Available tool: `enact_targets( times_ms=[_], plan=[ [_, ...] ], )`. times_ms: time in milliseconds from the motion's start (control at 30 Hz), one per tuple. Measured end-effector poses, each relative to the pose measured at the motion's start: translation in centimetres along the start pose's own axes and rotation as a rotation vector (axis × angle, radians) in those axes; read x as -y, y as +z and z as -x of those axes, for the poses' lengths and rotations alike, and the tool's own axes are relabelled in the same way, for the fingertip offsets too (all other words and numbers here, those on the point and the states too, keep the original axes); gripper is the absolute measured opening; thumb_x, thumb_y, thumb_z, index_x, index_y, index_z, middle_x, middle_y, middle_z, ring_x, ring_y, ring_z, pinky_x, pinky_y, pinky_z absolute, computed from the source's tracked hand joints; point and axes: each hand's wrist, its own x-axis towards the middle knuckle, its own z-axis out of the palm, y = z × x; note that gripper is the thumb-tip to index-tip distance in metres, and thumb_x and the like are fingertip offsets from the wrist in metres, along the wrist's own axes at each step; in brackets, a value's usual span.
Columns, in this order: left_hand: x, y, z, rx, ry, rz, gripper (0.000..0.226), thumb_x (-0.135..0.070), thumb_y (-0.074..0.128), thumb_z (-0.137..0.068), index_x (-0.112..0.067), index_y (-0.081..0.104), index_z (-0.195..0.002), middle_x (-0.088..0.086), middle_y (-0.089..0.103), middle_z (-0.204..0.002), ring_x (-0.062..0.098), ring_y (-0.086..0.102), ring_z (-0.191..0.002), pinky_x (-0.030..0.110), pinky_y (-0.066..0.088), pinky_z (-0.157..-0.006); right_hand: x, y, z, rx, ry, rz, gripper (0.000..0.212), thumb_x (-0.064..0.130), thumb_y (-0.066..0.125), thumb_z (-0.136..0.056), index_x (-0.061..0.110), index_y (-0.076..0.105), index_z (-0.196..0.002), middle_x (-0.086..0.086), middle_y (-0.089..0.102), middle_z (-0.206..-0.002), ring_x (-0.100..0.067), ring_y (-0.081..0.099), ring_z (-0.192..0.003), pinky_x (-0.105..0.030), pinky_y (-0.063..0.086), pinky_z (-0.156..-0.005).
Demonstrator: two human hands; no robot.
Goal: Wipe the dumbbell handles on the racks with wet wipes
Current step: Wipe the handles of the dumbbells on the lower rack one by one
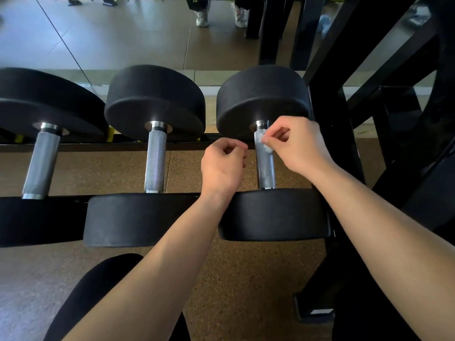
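the right hand [298, 146] pinches a small white wet wipe [267, 147] against the top of the rightmost dumbbell handle [265, 168], right of centre. the left hand [222, 164] is just beside the handle, fingers curled on nothing visible. the middle dumbbell [155, 153] lies on the rack [86, 146] further left.

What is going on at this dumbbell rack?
A person is working on the rightmost dumbbell handle on the rack. The right hand pinches a small white wipe against the handle's far end. The left hand is curled beside it, nothing visible in it. The middle dumbbell and left dumbbell lie untouched.
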Motion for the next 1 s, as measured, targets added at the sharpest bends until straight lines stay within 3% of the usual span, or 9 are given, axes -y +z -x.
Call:
enact_targets(
  times_ms=[167,233,367,433,567,700,767,900,1000],
  plan=[
    [-0.1,0.0,0.1,0.046,0.040,-0.063,0.020,-0.010,0.055,-0.094,-0.020,0.072,-0.089,-0.004,0.072,-0.082,0.003,0.065,-0.067,0.022,0.051,-0.063,-0.7,-1.7,1.9,0.393,0.062,0.025,0.015,0.037,0.086,-0.074,0.031,0.072,-0.078,0.015,0.071,-0.077,0.002,0.066,-0.073,-0.029,0.057,-0.075],
    [-0.2,0.1,0.0,0.057,0.044,-0.086,0.020,-0.010,0.056,-0.094,-0.021,0.072,-0.087,-0.004,0.072,-0.082,0.004,0.065,-0.067,0.024,0.051,-0.064,-1.1,-1.5,1.6,0.321,0.067,-0.009,0.013,0.034,0.085,-0.076,0.031,0.073,-0.079,0.015,0.071,-0.076,0.004,0.065,-0.074,-0.026,0.055,-0.076],
    [-0.4,0.2,0.1,0.075,0.042,-0.144,0.020,-0.012,0.056,-0.094,-0.023,0.072,-0.088,-0.005,0.072,-0.083,0.007,0.066,-0.072,0.026,0.052,-0.067,-1.7,0.0,-0.4,-0.030,0.114,-0.126,0.011,0.027,0.080,-0.084,0.029,0.070,-0.081,0.018,0.065,-0.075,0.012,0.059,-0.070,-0.005,0.042,-0.065],
    [-0.4,0.3,0.1,0.074,0.050,-0.173,0.020,-0.013,0.057,-0.094,-0.025,0.072,-0.088,-0.006,0.072,-0.084,0.007,0.067,-0.071,0.027,0.054,-0.069,-2.1,0.7,-0.8,-0.095,0.133,-0.144,0.012,0.025,0.079,-0.085,0.029,0.068,-0.082,0.019,0.062,-0.074,0.015,0.057,-0.068,-0.002,0.039,-0.062],
    [-0.6,0.2,0.0,0.065,0.081,-0.198,0.020,-0.012,0.057,-0.095,-0.025,0.072,-0.088,-0.007,0.071,-0.084,0.003,0.067,-0.068,0.023,0.054,-0.067,-2.3,-0.4,0.7,0.182,0.214,-0.183,0.010,0.026,0.080,-0.084,0.027,0.070,-0.083,0.010,0.071,-0.082,-0.001,0.067,-0.077,-0.018,0.050,-0.071],
    [-0.6,0.3,0.0,0.047,0.078,-0.202,0.020,-0.011,0.057,-0.096,-0.024,0.072,-0.090,-0.007,0.071,-0.084,0.001,0.067,-0.069,0.020,0.053,-0.065,-2.7,-1.5,2.8,0.481,0.255,-0.250,0.015,0.024,0.086,-0.076,0.026,0.072,-0.077,0.009,0.074,-0.077,-0.005,0.069,-0.074,-0.026,0.050,-0.073],
    [-0.7,0.3,0.0,0.044,0.077,-0.203,0.020,-0.011,0.057,-0.096,-0.022,0.072,-0.090,-0.006,0.071,-0.085,0.000,0.066,-0.067,0.020,0.054,-0.065,-2.9,-1.3,2.6,0.434,0.267,-0.284,0.015,0.019,0.085,-0.078,0.026,0.072,-0.078,0.007,0.073,-0.077,-0.005,0.069,-0.074,-0.026,0.052,-0.072],
    [-0.7,0.4,0.0,0.030,0.072,-0.216,0.021,-0.010,0.055,-0.096,-0.021,0.072,-0.092,-0.006,0.071,-0.086,-0.001,0.065,-0.065,0.022,0.054,-0.067,-3.5,0.6,0.0,0.073,0.330,-0.404,0.018,0.013,0.077,-0.087,0.029,0.070,-0.082,0.000,0.072,-0.088,-0.019,0.073,-0.086,-0.043,0.062,-0.078],
    [-0.6,0.4,0.0,0.010,0.068,-0.230,0.021,-0.011,0.056,-0.096,-0.023,0.072,-0.090,-0.007,0.071,-0.084,0.002,0.066,-0.067,0.022,0.054,-0.067,-3.7,1.8,-1.1,-0.034,0.346,-0.412,0.015,0.014,0.076,-0.088,0.028,0.071,-0.085,0.002,0.073,-0.088,-0.019,0.072,-0.088,-0.045,0.061,-0.081]
  ],
)
